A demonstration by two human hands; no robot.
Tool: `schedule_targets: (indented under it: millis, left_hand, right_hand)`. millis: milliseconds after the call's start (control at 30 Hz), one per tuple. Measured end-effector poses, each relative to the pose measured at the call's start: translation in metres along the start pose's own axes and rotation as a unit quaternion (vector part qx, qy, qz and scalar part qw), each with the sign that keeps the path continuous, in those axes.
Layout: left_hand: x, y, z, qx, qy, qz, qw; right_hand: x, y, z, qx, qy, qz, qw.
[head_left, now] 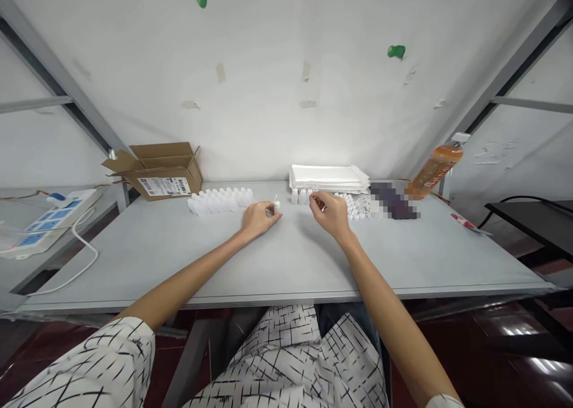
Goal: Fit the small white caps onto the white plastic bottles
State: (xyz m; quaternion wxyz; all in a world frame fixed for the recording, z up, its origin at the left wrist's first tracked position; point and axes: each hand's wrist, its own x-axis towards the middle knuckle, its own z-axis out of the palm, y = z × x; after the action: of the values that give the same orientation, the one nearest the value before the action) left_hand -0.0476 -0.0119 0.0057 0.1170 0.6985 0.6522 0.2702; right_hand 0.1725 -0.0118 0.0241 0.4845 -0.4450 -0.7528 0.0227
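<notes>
My left hand point(261, 219) is closed on a small white bottle point(277, 207) that stands upright on the grey table point(286, 259). Farther right, my right hand point(330, 213) has its fingers pinched together beside a short row of small white bottles point(301, 197); what it holds, if anything, is too small to name. Left of my left hand stands a block of several white bottles point(221, 200) in rows. Small white caps point(353, 206) lie in a group just right of my right hand.
An open cardboard box point(165, 175) sits at the back left, a stack of white sheets point(329, 176) at the back. An orange drink bottle point(437, 166) and a dark item point(396, 200) are on the right. A power strip point(51, 222) lies far left.
</notes>
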Motion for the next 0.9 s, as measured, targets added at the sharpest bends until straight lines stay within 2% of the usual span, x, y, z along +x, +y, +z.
schedule_targets:
  millis: [367,567,633,767,900]
  left_hand:
    - [0.043,0.003,0.016,0.006,-0.006,-0.01,1.0]
    - [0.059,0.002,0.022,-0.002,-0.013,0.004,1.0]
    - [0.062,0.001,0.023,-0.004,-0.012,0.013,1.0]
    - [0.067,-0.001,0.026,-0.01,-0.01,0.011,1.0]
    - [0.068,-0.004,0.028,-0.022,-0.007,0.018,1.0]
  right_hand:
    - [-0.002,0.0,0.0,-0.046,-0.03,0.009,0.998]
    - [0.003,0.003,-0.009,-0.081,0.037,0.122,0.988]
    - [0.005,0.008,-0.012,-0.095,0.035,0.167,0.981]
    - [0.005,0.018,-0.011,-0.129,-0.049,0.243,0.96]
    - [0.003,0.025,-0.001,-0.151,-0.158,0.257,0.941]
